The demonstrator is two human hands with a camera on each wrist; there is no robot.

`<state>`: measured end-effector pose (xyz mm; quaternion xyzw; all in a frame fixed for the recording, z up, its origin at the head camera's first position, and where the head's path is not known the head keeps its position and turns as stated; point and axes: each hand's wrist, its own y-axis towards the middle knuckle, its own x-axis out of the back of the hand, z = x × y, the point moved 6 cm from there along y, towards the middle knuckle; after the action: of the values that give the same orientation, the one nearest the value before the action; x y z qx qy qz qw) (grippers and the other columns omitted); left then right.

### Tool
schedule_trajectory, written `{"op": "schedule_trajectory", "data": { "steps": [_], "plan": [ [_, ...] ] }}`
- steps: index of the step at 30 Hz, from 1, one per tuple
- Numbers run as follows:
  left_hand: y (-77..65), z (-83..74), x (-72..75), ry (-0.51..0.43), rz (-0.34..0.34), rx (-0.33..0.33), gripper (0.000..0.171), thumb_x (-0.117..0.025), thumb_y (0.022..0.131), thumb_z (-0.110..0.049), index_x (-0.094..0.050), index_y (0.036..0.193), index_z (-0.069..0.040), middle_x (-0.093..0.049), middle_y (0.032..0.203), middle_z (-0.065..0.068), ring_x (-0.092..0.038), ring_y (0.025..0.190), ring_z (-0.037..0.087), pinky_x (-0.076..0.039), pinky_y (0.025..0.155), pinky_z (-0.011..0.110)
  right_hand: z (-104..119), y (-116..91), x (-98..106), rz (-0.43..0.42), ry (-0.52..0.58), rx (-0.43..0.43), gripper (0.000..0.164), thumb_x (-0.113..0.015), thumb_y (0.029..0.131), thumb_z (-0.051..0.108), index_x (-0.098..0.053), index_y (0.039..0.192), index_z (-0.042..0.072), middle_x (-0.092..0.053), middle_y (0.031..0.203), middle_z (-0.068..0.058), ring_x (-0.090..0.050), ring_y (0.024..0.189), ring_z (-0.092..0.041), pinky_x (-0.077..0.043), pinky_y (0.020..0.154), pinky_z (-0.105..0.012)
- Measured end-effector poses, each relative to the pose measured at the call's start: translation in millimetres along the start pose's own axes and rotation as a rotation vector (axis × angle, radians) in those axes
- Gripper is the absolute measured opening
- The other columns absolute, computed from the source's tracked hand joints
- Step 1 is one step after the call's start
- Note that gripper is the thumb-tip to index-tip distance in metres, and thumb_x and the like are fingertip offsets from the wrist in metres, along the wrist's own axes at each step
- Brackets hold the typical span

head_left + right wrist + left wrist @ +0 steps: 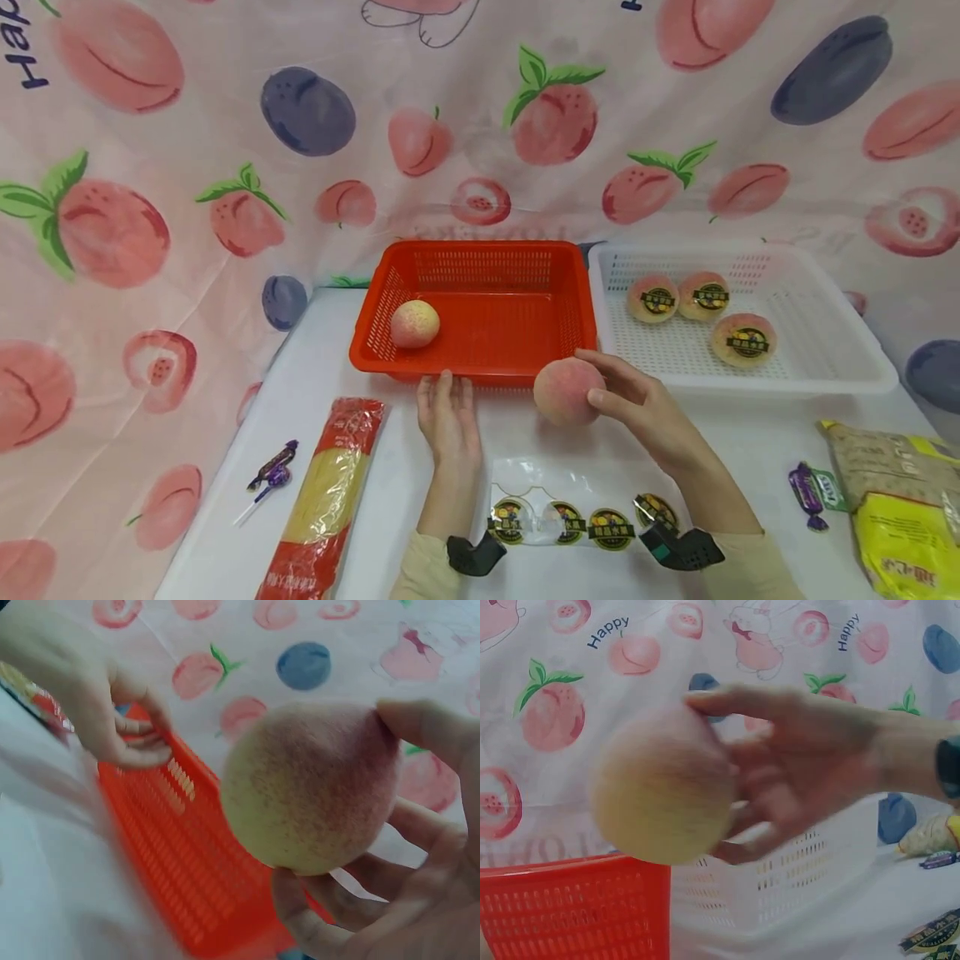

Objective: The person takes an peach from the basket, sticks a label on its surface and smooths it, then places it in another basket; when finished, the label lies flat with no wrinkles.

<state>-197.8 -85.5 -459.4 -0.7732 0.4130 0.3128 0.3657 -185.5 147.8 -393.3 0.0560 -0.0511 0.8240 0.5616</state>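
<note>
My right hand (648,408) holds a pink and yellow peach (566,392) by its side, thumb and fingers spread around it, in front of the red basket's right corner. The right wrist view shows this peach (311,787) large, with a reddish blush. At the front rim of the red basket (480,371) is my left hand (450,425); its thumb lies over the rim and its fingers are against the outer wall. Inside that basket, on the left, sits another peach (415,324). A clear sheet with round black and gold stickers (611,529) lies between my forearms.
To the right, a white basket (840,350) holds three peaches with stickers (742,340). A red and yellow noodle packet (326,500) and a lollipop (277,477) lie left. Wrapped candies (808,496) and bags (903,533) are at the right edge.
</note>
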Motion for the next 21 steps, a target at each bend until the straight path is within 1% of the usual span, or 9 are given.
{"op": "schedule_trajectory", "data": {
  "steps": [5,9,12,14,16,17,18,19,21],
  "plan": [
    [0.2,-2.0,-0.5,-0.004,0.016,-0.001,0.040,-0.061,0.083,-0.017,-0.041,0.119,-0.014,-0.045,0.125,0.004,-0.045,0.114,0.022,-0.038,0.099,0.035,-18,-16,5,0.056,0.009,0.016,0.044,-0.050,0.089,0.016,-0.039,0.133,0.018,-0.043,0.133,-0.002,-0.048,0.114,-0.015,-0.047,0.085,-0.030],
    [1.4,-0.6,-0.3,-0.032,0.031,0.005,0.030,-0.055,0.087,-0.014,-0.041,0.114,-0.012,-0.047,0.116,0.004,-0.049,0.103,0.019,-0.036,0.101,0.037,-35,-21,8,0.040,-0.017,-0.038,0.042,-0.049,0.090,0.018,-0.041,0.131,0.016,-0.045,0.131,-0.007,-0.052,0.108,-0.016,-0.049,0.080,-0.032],
    [1.7,7.8,2.4,-0.078,0.047,0.079,0.017,-0.047,0.089,-0.013,-0.042,0.105,-0.011,-0.049,0.101,0.004,-0.050,0.093,0.018,-0.038,0.099,0.037,-48,-21,10,-0.008,-0.038,-0.123,0.043,-0.052,0.089,0.025,-0.042,0.130,0.017,-0.046,0.129,-0.007,-0.052,0.108,-0.020,-0.050,0.078,-0.033],
    [0.7,17.2,5.3,-0.040,0.077,0.172,0.011,-0.044,0.089,-0.014,-0.041,0.099,-0.011,-0.050,0.093,0.003,-0.051,0.088,0.018,-0.040,0.095,0.037,-55,-20,10,-0.032,-0.055,-0.168,0.044,-0.052,0.088,0.029,-0.042,0.130,0.018,-0.046,0.129,-0.008,-0.051,0.109,-0.025,-0.050,0.077,-0.034],
    [-0.9,27.0,7.5,0.105,0.147,0.257,0.011,-0.044,0.088,-0.015,-0.042,0.098,-0.008,-0.051,0.089,0.004,-0.051,0.084,0.018,-0.043,0.089,0.035,-59,-18,9,-0.046,-0.073,-0.205,0.047,-0.052,0.087,0.034,-0.042,0.130,0.018,-0.046,0.128,-0.009,-0.050,0.109,-0.028,-0.051,0.077,-0.035],
    [-2.0,31.2,7.7,0.235,0.212,0.279,0.014,-0.045,0.089,-0.016,-0.044,0.099,-0.006,-0.052,0.089,0.006,-0.052,0.082,0.018,-0.044,0.085,0.034,-61,-17,9,-0.051,-0.083,-0.220,0.048,-0.053,0.087,0.036,-0.042,0.130,0.018,-0.046,0.128,-0.010,-0.050,0.109,-0.029,-0.051,0.077,-0.036],
    [-3.0,34.4,7.2,0.406,0.294,0.275,0.018,-0.046,0.089,-0.017,-0.046,0.101,-0.004,-0.054,0.089,0.007,-0.053,0.080,0.017,-0.046,0.080,0.032,-63,-15,9,-0.056,-0.095,-0.233,0.049,-0.053,0.086,0.038,-0.041,0.130,0.018,-0.046,0.127,-0.010,-0.050,0.109,-0.030,-0.051,0.076,-0.037],
    [-4.4,37.0,5.5,0.599,0.393,0.245,0.020,-0.049,0.089,-0.018,-0.048,0.102,-0.003,-0.056,0.089,0.008,-0.054,0.078,0.016,-0.047,0.075,0.029,-64,-14,9,-0.059,-0.106,-0.243,0.050,-0.053,0.086,0.039,-0.041,0.130,0.018,-0.046,0.127,-0.011,-0.050,0.109,-0.030,-0.051,0.076,-0.038],
    [-8.5,40.9,0.3,1.001,0.603,0.112,0.022,-0.054,0.087,-0.021,-0.054,0.102,-0.005,-0.058,0.087,0.007,-0.054,0.073,0.012,-0.046,0.068,0.024,-66,-11,9,-0.063,-0.135,-0.257,0.051,-0.053,0.086,0.041,-0.041,0.129,0.018,-0.047,0.126,-0.011,-0.050,0.108,-0.030,-0.051,0.075,-0.038]
  ]
}}
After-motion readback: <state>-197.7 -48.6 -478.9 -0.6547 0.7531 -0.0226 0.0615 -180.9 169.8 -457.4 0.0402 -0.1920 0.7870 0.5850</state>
